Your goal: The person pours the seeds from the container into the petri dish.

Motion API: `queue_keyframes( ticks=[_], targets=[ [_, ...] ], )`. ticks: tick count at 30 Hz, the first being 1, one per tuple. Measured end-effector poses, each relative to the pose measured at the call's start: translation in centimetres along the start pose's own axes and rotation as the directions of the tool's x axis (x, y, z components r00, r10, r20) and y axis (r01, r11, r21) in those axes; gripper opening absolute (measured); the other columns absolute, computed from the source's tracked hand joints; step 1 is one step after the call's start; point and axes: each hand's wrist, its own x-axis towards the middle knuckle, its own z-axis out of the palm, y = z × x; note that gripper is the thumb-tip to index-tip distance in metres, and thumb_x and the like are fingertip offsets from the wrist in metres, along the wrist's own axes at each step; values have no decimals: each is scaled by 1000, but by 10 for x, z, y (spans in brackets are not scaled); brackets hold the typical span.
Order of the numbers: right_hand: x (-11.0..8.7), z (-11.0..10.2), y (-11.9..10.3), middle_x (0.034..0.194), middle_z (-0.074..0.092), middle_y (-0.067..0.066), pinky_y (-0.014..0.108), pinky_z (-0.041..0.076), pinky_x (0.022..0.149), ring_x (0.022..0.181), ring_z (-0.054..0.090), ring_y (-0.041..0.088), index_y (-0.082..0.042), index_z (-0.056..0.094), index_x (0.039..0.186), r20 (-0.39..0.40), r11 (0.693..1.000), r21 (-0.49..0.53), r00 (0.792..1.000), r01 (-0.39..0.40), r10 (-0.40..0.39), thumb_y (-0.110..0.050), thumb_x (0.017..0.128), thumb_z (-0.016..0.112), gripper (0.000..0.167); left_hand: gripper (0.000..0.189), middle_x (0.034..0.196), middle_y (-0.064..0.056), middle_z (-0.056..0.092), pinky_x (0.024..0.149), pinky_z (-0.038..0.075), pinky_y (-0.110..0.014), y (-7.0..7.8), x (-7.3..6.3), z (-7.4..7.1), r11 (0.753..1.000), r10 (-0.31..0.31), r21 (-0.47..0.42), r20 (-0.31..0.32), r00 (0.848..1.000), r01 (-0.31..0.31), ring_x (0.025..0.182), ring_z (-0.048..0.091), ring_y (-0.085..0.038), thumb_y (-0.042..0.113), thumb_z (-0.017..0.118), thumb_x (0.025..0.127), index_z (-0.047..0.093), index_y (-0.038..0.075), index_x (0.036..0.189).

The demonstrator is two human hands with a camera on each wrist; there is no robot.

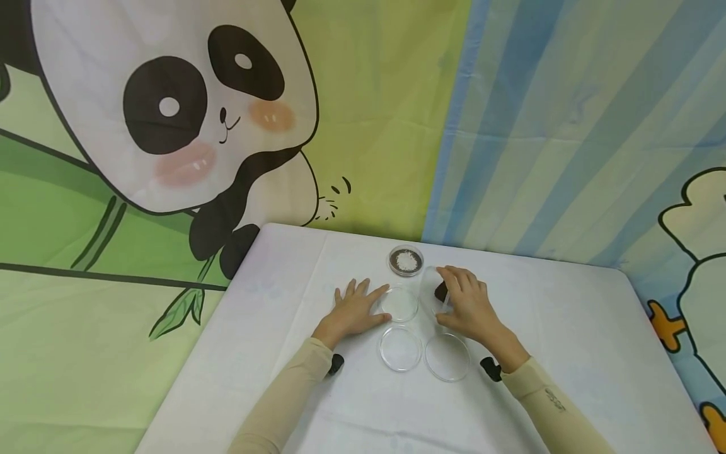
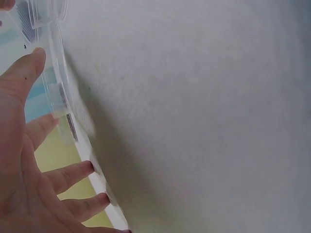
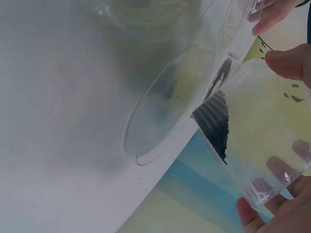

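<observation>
My right hand (image 1: 466, 302) grips a clear plastic container (image 3: 272, 126) between thumb and fingers. The container is tilted, with small dark grains (image 3: 216, 127) gathered in its lower corner. My left hand (image 1: 354, 310) lies with fingers spread and straight, thumb and index finger at the rim of a clear petri dish (image 1: 400, 304). In the left wrist view, the other left fingertips (image 2: 101, 198) rest on the table. Behind that dish stands a petri dish (image 1: 406, 261) with dark material and a white heap in its middle.
Two clear round dishes or lids (image 1: 400, 349) lie nearer to me, side by side. A clear round piece (image 3: 167, 104) shows beside the container in the right wrist view. The white-covered table (image 1: 544, 302) meets a printed panda backdrop (image 1: 363, 126).
</observation>
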Motion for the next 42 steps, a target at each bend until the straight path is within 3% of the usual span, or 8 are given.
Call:
queue_keyframes(
  ticks=[22,31,42],
  targets=[
    [18,3,-20,146,42,23,64,40,90,131,38,45,-10,36,149,48,976,-195,994,102,-94,-26,68,87,98,76,163,-17,21,108,10,-74,1,-1,0,1000,-4,-1,1,1000,4,147,10,-48,69,52,92,28,40,158],
    [21,4,-23,144,44,24,63,41,88,129,40,46,-9,40,148,30,961,-231,988,152,-150,-26,66,89,96,76,163,-17,21,109,10,-74,0,1,1,1000,-10,13,4,1000,10,148,11,-47,70,51,92,28,41,158],
    [24,6,-27,145,42,23,63,41,89,130,39,45,-10,40,147,57,948,-268,985,171,-162,-26,65,91,98,75,163,-17,21,109,10,-74,1,0,-1,1000,-12,13,7,1000,12,148,11,-47,70,51,92,28,40,158]
  ],
)
